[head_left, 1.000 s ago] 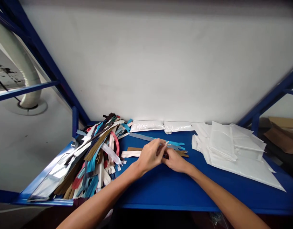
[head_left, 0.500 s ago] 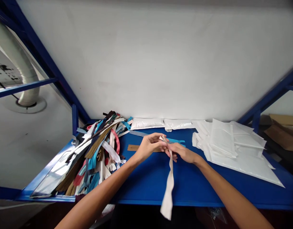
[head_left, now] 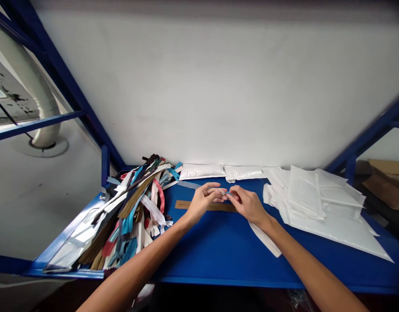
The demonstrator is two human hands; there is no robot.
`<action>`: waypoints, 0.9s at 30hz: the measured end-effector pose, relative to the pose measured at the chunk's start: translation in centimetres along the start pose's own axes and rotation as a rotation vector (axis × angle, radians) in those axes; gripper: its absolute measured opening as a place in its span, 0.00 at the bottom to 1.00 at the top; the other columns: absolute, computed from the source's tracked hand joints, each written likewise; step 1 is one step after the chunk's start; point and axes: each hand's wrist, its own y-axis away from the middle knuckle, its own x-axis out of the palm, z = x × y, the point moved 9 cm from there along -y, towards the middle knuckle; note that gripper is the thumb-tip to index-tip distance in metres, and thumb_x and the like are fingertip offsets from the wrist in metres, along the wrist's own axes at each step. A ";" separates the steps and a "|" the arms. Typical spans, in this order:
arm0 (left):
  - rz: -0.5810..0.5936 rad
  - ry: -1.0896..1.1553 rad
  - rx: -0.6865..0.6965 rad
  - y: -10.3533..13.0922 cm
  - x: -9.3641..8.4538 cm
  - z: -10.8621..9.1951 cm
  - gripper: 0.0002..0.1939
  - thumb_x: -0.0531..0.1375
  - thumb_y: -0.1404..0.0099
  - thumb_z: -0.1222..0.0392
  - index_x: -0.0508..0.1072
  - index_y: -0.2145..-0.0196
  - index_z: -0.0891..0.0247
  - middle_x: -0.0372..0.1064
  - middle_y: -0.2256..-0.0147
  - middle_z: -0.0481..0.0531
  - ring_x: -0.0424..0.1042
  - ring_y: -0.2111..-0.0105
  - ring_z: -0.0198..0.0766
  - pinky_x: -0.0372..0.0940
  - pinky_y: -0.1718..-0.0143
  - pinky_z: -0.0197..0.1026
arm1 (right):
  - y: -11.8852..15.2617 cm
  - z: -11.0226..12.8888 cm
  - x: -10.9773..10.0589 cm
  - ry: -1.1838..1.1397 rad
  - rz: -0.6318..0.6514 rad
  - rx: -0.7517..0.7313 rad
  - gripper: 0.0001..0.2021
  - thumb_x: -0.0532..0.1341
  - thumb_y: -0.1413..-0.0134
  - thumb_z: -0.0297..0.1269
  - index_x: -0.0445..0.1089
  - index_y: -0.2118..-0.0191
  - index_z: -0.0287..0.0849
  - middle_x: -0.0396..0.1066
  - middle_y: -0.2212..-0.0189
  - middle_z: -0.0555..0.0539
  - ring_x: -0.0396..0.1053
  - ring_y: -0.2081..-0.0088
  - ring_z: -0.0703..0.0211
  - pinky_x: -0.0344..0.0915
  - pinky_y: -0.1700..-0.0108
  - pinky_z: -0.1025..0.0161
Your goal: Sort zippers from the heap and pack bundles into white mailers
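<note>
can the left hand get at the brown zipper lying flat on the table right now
Probably yes. The left hand hovers just above the brown zipper with nothing lying over it, but its fingers are pinching the white zipper together with the right hand, so it must let go first.

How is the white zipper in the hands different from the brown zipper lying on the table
The white zipper is pinched at its top end between the left hand and the right hand, its tail trailing under the right wrist toward the table's front. The brown zipper lies flat across the blue table, behind the hands, held by neither. One is white, the other brown. Both are long, narrow strips.
</note>
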 end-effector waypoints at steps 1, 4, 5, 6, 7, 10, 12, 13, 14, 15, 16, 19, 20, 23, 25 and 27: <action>-0.016 -0.014 0.002 0.0 -0.2 0.0 0.29 0.74 0.39 0.43 0.74 0.49 0.64 0.84 0.53 0.64 0.85 0.58 0.49 0.76 0.50 0.52 | 0.1 0.4 0.0 0.044 -0.001 -0.039 0.18 0.52 0.23 0.49 0.76 0.53 0.48 0.75 0.68 0.46 0.72 0.70 0.55 0.64 0.66 0.60; -0.057 -0.096 0.021 0.0 -0.8 -0.1 0.30 0.73 0.38 0.43 0.74 0.46 0.64 0.84 0.54 0.64 0.84 0.52 0.54 0.76 0.51 0.50 | 0.2 1.3 0.4 0.157 0.030 -0.096 0.19 0.50 0.21 0.46 0.80 0.50 0.49 0.77 0.65 0.44 0.74 0.69 0.55 0.62 0.67 0.61; -0.059 -0.111 0.026 0.0 -0.8 -0.1 0.30 0.73 0.38 0.44 0.74 0.45 0.64 0.84 0.54 0.64 0.83 0.50 0.55 0.76 0.51 0.50 | 0.2 1.3 0.4 0.186 0.032 -0.094 0.20 0.50 0.21 0.45 0.80 0.49 0.48 0.78 0.65 0.44 0.74 0.69 0.55 0.61 0.67 0.61; -0.059 -0.109 0.029 0.0 -0.8 -0.2 0.30 0.72 0.38 0.44 0.75 0.45 0.64 0.84 0.53 0.64 0.83 0.49 0.55 0.76 0.49 0.51 | 0.3 1.3 0.4 0.209 0.029 -0.083 0.20 0.50 0.21 0.45 0.81 0.49 0.48 0.78 0.65 0.43 0.74 0.69 0.55 0.60 0.67 0.61; -0.061 -0.094 0.031 0.0 -0.8 -0.2 0.32 0.73 0.38 0.44 0.74 0.43 0.64 0.84 0.53 0.64 0.83 0.48 0.55 0.75 0.48 0.52 | 0.3 1.1 0.4 0.225 0.023 -0.068 0.21 0.50 0.21 0.45 0.81 0.49 0.48 0.78 0.65 0.43 0.74 0.69 0.55 0.60 0.68 0.61; -0.084 -0.042 0.021 0.0 -0.9 0.0 0.39 0.74 0.39 0.44 0.70 0.37 0.65 0.84 0.54 0.64 0.83 0.49 0.55 0.75 0.44 0.56 | 0.2 0.5 0.6 0.208 0.026 -0.005 0.21 0.52 0.21 0.48 0.82 0.53 0.48 0.78 0.66 0.44 0.75 0.68 0.54 0.58 0.68 0.60; -0.075 -0.043 0.013 0.1 -0.7 0.2 0.40 0.74 0.39 0.44 0.70 0.36 0.65 0.84 0.53 0.64 0.83 0.49 0.56 0.74 0.43 0.57 | 0.2 -0.1 0.8 0.158 0.041 0.057 0.19 0.55 0.23 0.49 0.81 0.56 0.49 0.78 0.68 0.46 0.74 0.70 0.55 0.58 0.68 0.60; -0.061 -0.058 0.013 0.1 -0.5 0.3 0.37 0.74 0.38 0.43 0.72 0.38 0.65 0.84 0.52 0.64 0.83 0.48 0.56 0.74 0.42 0.58 | 0.1 -0.4 1.0 0.138 0.050 0.085 0.18 0.56 0.23 0.48 0.81 0.57 0.49 0.78 0.68 0.47 0.74 0.70 0.55 0.58 0.68 0.61; -0.045 -0.080 0.015 0.2 -0.3 0.4 0.34 0.74 0.38 0.43 0.75 0.41 0.65 0.83 0.50 0.64 0.82 0.47 0.57 0.74 0.42 0.58 | 0.2 -0.5 1.2 0.129 0.059 0.105 0.16 0.57 0.24 0.47 0.81 0.58 0.49 0.77 0.69 0.48 0.73 0.71 0.55 0.57 0.68 0.61; -0.032 -0.106 0.020 0.2 -0.2 0.5 0.31 0.73 0.37 0.42 0.78 0.44 0.64 0.83 0.49 0.65 0.81 0.45 0.57 0.73 0.41 0.57 | 0.2 -0.6 1.4 0.136 0.065 0.110 0.16 0.57 0.24 0.45 0.80 0.59 0.48 0.77 0.69 0.48 0.73 0.71 0.55 0.57 0.69 0.61; -0.024 -0.130 0.027 0.3 0.0 0.5 0.28 0.72 0.36 0.42 0.79 0.47 0.64 0.82 0.49 0.64 0.80 0.44 0.57 0.73 0.40 0.56 | 0.2 -0.5 1.5 0.154 0.068 0.099 0.15 0.57 0.24 0.43 0.79 0.59 0.47 0.77 0.69 0.47 0.73 0.70 0.55 0.57 0.69 0.61; -0.021 -0.227 0.066 0.5 0.3 0.1 0.25 0.70 0.34 0.42 0.80 0.49 0.63 0.83 0.49 0.62 0.81 0.45 0.54 0.73 0.43 0.52 | 0.5 0.5 1.8 0.211 0.040 0.016 0.13 0.55 0.26 0.36 0.75 0.61 0.45 0.77 0.67 0.46 0.73 0.70 0.55 0.56 0.69 0.61; -0.030 -0.282 0.091 0.6 0.4 -0.2 0.24 0.70 0.34 0.42 0.80 0.49 0.63 0.83 0.50 0.61 0.82 0.48 0.52 0.74 0.45 0.50 | 0.6 1.0 1.8 0.203 0.024 -0.019 0.12 0.55 0.26 0.35 0.73 0.62 0.44 0.77 0.67 0.46 0.72 0.70 0.55 0.57 0.69 0.61; -0.053 -0.535 0.221 1.3 0.9 -1.6 0.21 0.69 0.33 0.45 0.80 0.48 0.60 0.83 0.52 0.57 0.82 0.55 0.47 0.74 0.52 0.45 | 0.9 2.3 2.0 0.084 -0.005 -0.126 0.08 0.57 0.29 0.33 0.68 0.63 0.45 0.73 0.69 0.48 0.69 0.72 0.57 0.59 0.68 0.61; -0.021 -0.684 0.310 1.7 1.6 -2.0 0.17 0.65 0.28 0.46 0.83 0.50 0.59 0.83 0.53 0.55 0.81 0.56 0.46 0.72 0.53 0.42 | 1.0 2.8 2.1 -0.002 -0.009 -0.167 0.09 0.57 0.30 0.33 0.65 0.65 0.46 0.71 0.71 0.50 0.67 0.73 0.58 0.59 0.68 0.61; -0.001 -0.802 0.354 1.9 2.0 -1.9 0.19 0.57 0.22 0.47 0.85 0.57 0.59 0.84 0.58 0.54 0.81 0.59 0.45 0.70 0.56 0.40 | 0.8 2.9 2.2 -0.035 -0.005 -0.168 0.12 0.56 0.29 0.34 0.62 0.68 0.47 0.67 0.74 0.51 0.64 0.74 0.60 0.59 0.69 0.62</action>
